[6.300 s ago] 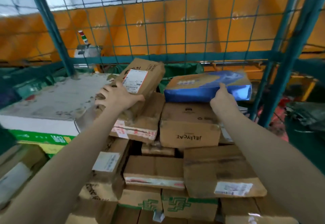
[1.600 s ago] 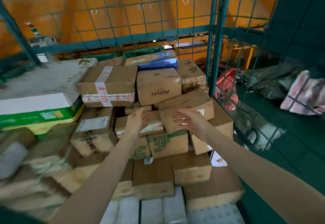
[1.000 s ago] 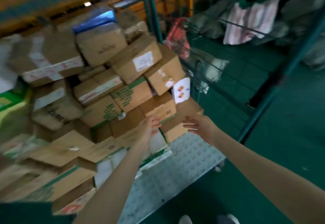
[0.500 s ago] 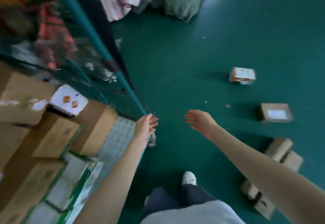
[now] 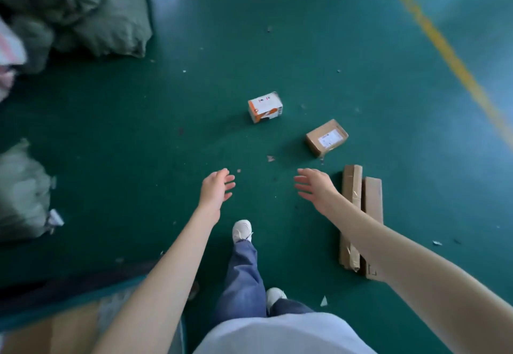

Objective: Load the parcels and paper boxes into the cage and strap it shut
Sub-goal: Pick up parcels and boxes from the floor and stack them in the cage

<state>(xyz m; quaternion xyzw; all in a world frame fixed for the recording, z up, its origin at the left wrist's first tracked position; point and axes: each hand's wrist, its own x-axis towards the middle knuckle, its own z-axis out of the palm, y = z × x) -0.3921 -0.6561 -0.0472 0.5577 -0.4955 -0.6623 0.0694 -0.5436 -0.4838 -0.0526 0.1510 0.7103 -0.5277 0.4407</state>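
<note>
Both arms out over green floor [image 5: 361, 48]; left hand [image 5: 215, 191] fingers loosely spread, holding nothing; right hand [image 5: 315, 188] likewise splayed, empty. Ahead on floor, apart from both hands: white-and-orange box [image 5: 265, 107]; brown labelled box [image 5: 327, 137] to its right. Two long cardboard boxes [image 5: 373, 198] side by side, touching, partly behind right forearm. Cage corner [image 5: 69, 302] bottom left, blurred; green sacks [image 5: 83, 12] top left.

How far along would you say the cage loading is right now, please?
Done: some cardboard shows inside the cage edge at lower left; little more can be judged. In hand: nothing; the left hand and right hand are open and empty. Left: the white-and-orange box, the labelled brown box and two long brown boxes lie on the green floor, and no strap is visible.
</note>
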